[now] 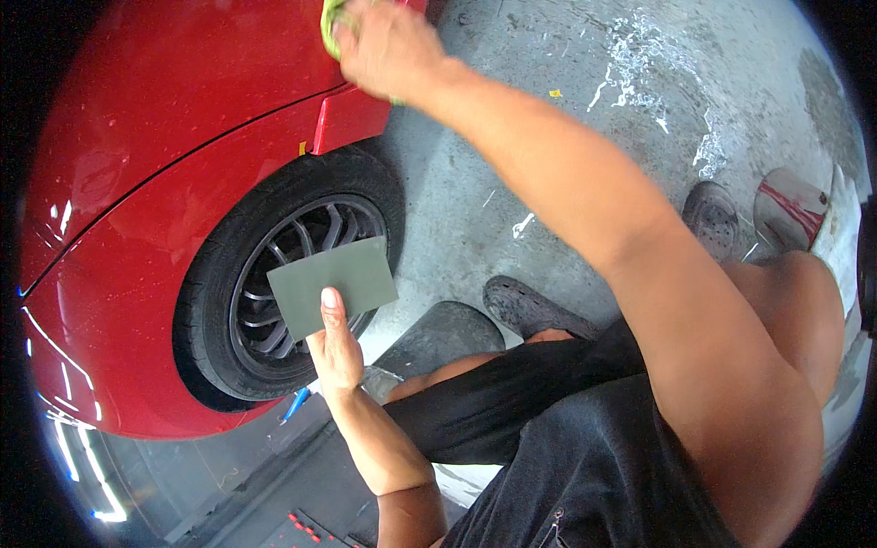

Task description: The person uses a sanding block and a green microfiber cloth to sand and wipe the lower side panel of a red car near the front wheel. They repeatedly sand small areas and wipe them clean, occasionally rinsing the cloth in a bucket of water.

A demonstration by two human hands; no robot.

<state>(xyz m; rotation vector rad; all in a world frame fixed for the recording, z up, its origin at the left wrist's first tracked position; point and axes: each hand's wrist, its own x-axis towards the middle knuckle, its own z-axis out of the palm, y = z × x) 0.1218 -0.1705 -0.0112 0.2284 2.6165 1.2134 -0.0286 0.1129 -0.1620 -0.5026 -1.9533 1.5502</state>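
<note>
My left hand (337,349) holds a flat grey-green rectangular sheet (342,281), thumb on its face, in front of the car wheel's dark spoked rim (260,315). At the top of the view my right hand (387,51) grips a yellow-green cloth (331,31) against or just over the red car body panel (205,61); the exact contact cannot be told. Below that hand, a red trim piece (353,120) sits at the edge of the wheel arch, with a bit of yellow tape (302,148) beside it.
Wet streaks and a yellow scrap (555,94) lie on the grey floor (466,226). A dark rounded object (445,335) is by my leg. A red-streaked container (789,209) stands near one clog (710,216). A blue object (296,404) shows below the tyre (212,356).
</note>
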